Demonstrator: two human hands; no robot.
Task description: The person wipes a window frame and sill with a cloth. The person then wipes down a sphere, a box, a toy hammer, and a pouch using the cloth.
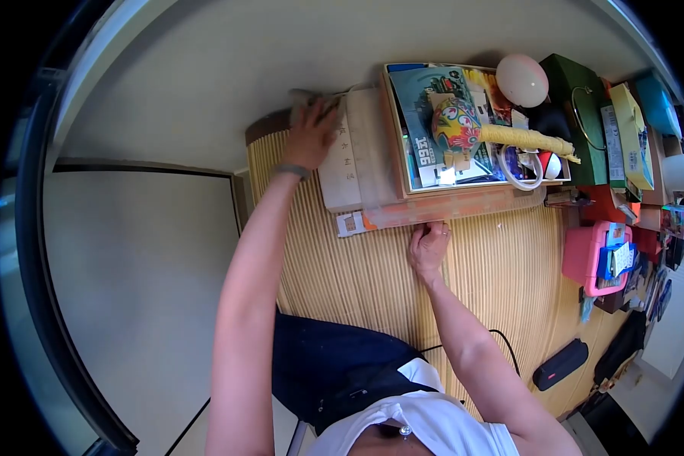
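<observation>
My left hand, with a grey band on the wrist, reaches to the wall side of the mat-covered surface. Its fingers are blurred and lie over a dark greyish, cloth-like thing, just left of a white box. My right hand is low on the bamboo-look mat, fingers curled, against the front edge of a long clear plastic case with orange inside. Whether those fingers grip the case is hidden. Behind it stands an open box holding books, a flowered round-headed stick and a white ring.
A white ball rests at the open box's back corner, beside a green box. A pink basket and a dark pouch are to the right. A black cable runs near my right arm. The wall borders the far side.
</observation>
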